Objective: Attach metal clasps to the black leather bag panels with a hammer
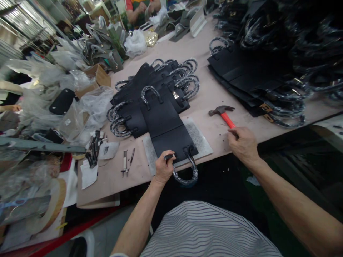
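Note:
In front of me lies a black leather bag panel (168,123), flat on a speckled slab (204,139) at the table's near edge. One wrapped handle (150,92) curves at its far end; another wrapped handle (195,173) loops over the near edge. My left hand (164,167) is closed at the panel's near left corner, around a short dark piece whose kind I cannot make out. My right hand (243,144) grips a claw hammer (227,117) by its red handle, its head resting on or just over the table to the slab's right.
Behind the panel sits a pile of black handled panels (128,116), with another stack (241,75) at right. Dividers (124,164) and a thin metal tool (132,156) lie left of the slab. Plastic bags (91,103) crowd the left. Another person's hands (147,8) work across the table.

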The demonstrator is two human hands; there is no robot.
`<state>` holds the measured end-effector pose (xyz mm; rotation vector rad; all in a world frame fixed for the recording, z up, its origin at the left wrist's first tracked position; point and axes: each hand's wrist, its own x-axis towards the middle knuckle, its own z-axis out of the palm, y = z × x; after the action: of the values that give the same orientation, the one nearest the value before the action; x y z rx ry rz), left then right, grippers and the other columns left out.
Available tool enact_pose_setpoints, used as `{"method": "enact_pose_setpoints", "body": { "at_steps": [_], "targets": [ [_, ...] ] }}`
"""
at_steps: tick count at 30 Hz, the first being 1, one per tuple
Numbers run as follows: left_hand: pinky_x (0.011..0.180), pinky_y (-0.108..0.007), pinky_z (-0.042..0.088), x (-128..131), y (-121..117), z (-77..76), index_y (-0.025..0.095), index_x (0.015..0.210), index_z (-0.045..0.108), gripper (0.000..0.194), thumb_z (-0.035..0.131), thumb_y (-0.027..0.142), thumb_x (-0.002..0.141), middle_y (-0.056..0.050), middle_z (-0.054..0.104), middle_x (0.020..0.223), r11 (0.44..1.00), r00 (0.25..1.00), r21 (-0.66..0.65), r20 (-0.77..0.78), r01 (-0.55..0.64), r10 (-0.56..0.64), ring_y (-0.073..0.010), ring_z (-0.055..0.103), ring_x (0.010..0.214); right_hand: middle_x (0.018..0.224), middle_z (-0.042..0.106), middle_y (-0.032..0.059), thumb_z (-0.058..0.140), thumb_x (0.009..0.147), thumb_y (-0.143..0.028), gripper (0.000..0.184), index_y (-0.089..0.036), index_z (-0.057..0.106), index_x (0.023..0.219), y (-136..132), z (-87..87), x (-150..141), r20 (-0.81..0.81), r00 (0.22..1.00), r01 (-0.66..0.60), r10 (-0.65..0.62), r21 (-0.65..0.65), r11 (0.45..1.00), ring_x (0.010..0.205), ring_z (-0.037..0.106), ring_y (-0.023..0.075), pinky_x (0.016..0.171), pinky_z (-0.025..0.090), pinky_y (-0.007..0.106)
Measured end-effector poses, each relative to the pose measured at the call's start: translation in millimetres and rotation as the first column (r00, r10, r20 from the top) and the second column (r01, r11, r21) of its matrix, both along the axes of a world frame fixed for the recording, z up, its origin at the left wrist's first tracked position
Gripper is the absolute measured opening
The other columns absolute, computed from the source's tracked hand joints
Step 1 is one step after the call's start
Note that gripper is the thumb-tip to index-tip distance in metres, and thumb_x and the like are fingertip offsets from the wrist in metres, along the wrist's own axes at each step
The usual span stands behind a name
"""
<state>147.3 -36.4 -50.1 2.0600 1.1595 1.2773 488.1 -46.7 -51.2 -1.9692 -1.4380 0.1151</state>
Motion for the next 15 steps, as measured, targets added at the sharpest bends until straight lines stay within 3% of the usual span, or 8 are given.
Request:
{"method": "enact_pose_setpoints", "body": {
  "at_steps": [6, 8, 11, 15],
  "targets": [
    [0.086, -0.031, 0.059, 0.7, 0.9, 2.5, 0.018, 0.1, 0.064, 0.008, 0.06, 0.02, 0.094, -0.005, 0.074, 0.094, 0.999, 0.999, -0.026, -0.045, -0.031, 0.03, -0.0175, 0.072, 0.092, 0.1, 0.065, 0.0186, 0.052, 0.083, -0.027, 0.02, -0.019, 0.065, 0.097, 3.0, -0.8, 5.5, 0.126, 0.992, 0.038, -0.03, -0.061, 0.997, 0.096, 0.056, 0.0326, 0.085, 0.043, 0.046],
    [0.085, -0.03, 0.058, 1.6, 1.6, 5.1, 0.018, 0.1, 0.064, 0.008, 0.06, 0.021, 0.093, -0.005, 0.073, 0.093, 0.998, 0.998, -0.055, -0.053, -0.034, 0.031, -0.0171, 0.072, 0.09, 0.099, 0.061, 0.0184, 0.056, 0.082, -0.027, 0.024, -0.016, 0.063, 0.102, 6.6, 4.6, 9.5, 0.092, 0.995, 0.036, -0.025, -0.121, 0.992, 0.093, 0.053, 0.0313, 0.081, 0.04, 0.044],
    [0.082, -0.028, 0.057, 4.2, 2.9, 10.1, 0.019, 0.097, 0.064, 0.007, 0.059, 0.018, 0.092, -0.004, 0.071, 0.092, 0.994, 0.998, -0.107, -0.058, -0.035, 0.029, -0.0164, 0.07, 0.087, 0.089, 0.054, 0.0104, 0.064, 0.08, -0.023, 0.02, -0.017, 0.061, 0.099, 15.0, 19.2, 19.4, -0.224, 0.97, 0.038, -0.098, -0.258, 0.965, 0.083, 0.046, 0.0238, 0.077, 0.033, 0.04],
    [0.078, -0.026, 0.054, 8.0, 3.5, 13.8, 0.019, 0.097, 0.063, 0.009, 0.058, 0.016, 0.09, -0.003, 0.069, 0.089, 0.988, 0.998, -0.152, -0.062, -0.024, 0.014, -0.0152, 0.068, 0.081, 0.068, 0.042, -0.0019, 0.067, 0.078, -0.013, 0.013, -0.02, 0.057, 0.079, 29.3, 37.8, 26.7, -0.663, 0.703, -0.041, -0.258, -0.399, 0.916, 0.063, 0.036, 0.0131, 0.062, 0.029, 0.032]
  ]
}}
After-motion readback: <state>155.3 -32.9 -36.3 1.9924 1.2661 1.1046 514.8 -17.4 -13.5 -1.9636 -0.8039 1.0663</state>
